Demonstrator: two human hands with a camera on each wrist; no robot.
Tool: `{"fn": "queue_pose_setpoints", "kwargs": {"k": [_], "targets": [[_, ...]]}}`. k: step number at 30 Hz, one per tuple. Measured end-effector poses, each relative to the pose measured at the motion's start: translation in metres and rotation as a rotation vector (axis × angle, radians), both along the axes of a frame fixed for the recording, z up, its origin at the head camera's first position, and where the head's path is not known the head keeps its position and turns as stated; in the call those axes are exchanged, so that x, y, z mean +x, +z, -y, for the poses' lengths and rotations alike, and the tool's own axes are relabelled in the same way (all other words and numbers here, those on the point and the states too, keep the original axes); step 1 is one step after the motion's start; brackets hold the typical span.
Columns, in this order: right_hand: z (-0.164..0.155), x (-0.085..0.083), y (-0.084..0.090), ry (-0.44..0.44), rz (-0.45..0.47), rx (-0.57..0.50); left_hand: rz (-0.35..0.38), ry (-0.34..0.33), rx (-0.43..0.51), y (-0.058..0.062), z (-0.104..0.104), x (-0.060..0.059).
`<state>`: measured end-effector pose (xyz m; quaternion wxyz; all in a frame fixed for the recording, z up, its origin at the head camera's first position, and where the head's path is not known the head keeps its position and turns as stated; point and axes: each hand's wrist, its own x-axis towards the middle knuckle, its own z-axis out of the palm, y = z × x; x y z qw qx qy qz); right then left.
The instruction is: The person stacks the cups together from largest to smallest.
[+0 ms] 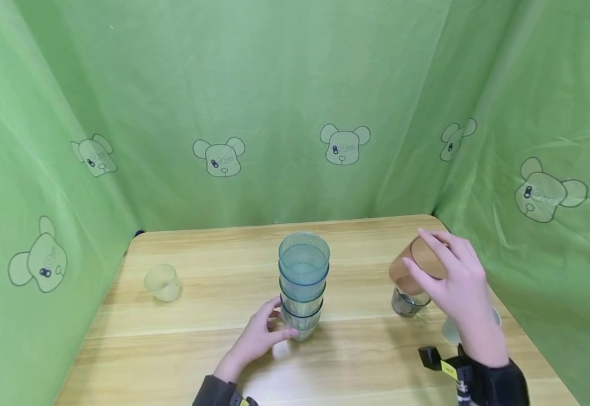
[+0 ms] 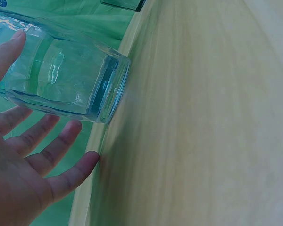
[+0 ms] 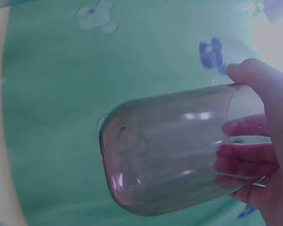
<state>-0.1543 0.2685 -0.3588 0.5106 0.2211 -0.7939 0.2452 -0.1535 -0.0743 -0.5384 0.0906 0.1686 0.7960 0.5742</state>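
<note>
A stack of several clear bluish cups [image 1: 303, 282] stands upright at the middle of the wooden table [image 1: 198, 349]. My left hand [image 1: 267, 332] lies beside the stack's lowest cup, thumb and fingertips touching its base. In the left wrist view the fingers [image 2: 61, 141] are spread straight under the stack [image 2: 61, 70]. My right hand [image 1: 454, 282] grips a brown translucent cup [image 1: 417, 260], tilted in the air over a dark grey cup [image 1: 406, 303] that stands on the table. The right wrist view shows this held cup [image 3: 170, 155] with fingers [image 3: 245, 155] curled round it.
A pale yellowish cup [image 1: 163, 282] stands alone at the left of the table. A whitish cup [image 1: 449, 331] is half hidden behind my right wrist. Green cloth with bear prints [image 1: 344, 144] walls in the back and both sides.
</note>
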Motion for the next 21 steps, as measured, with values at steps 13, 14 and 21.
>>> {"fn": "queue_pose_setpoints", "kwargs": {"k": [13,14,21], "targets": [[0.064,-0.011,0.077,0.234,-0.091,-0.007,-0.003,-0.008,0.008,-0.001,0.0,0.001],[0.069,-0.012,0.081,0.252,-0.095,-0.01,-0.001,-0.008,0.011,-0.001,0.001,0.001],[0.1,-0.016,0.099,0.361,-0.1,0.004,0.0,-0.011,0.04,0.003,0.0,0.002]]}}
